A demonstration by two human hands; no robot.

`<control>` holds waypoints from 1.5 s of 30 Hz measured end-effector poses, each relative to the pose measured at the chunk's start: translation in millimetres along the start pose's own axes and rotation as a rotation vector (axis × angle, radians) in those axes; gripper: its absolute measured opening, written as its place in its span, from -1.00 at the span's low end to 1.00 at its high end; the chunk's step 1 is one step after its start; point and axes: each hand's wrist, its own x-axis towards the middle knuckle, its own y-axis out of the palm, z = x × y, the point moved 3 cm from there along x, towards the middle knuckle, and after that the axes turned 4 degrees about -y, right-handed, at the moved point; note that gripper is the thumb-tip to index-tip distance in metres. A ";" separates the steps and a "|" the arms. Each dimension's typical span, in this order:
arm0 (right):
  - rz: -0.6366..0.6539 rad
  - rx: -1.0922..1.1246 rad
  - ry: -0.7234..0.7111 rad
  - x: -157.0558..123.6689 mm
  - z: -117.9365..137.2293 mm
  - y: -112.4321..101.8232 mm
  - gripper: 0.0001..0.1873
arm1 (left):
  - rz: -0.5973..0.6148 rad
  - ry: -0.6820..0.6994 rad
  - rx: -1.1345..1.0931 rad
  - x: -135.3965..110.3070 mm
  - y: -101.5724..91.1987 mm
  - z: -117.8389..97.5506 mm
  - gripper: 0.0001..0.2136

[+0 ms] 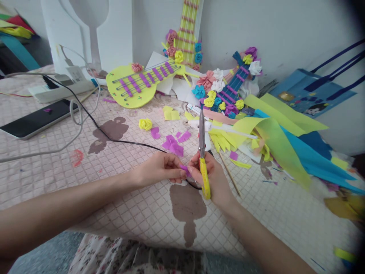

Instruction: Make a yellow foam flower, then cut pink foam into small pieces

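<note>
My left hand pinches a small purple paper piece between thumb and fingers. My right hand is closed around yellow-handled scissors, whose closed blades point away from me. It also touches the purple piece where both hands meet. Both hands hover just above the pink checked tablecloth. More purple paper scraps lie just beyond my hands.
A yellow paper guitar, a blue guitar with paper flowers and a tall guitar stand at the back. Coloured paper sheets pile up on the right. A phone, power strip and black cable lie left. A wooden stick lies beside my right hand.
</note>
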 end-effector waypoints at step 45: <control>0.046 0.042 0.023 -1.6 -5.2 3.5 -0.73 | 0.010 -0.024 0.030 0.6 3.7 2.9 -0.75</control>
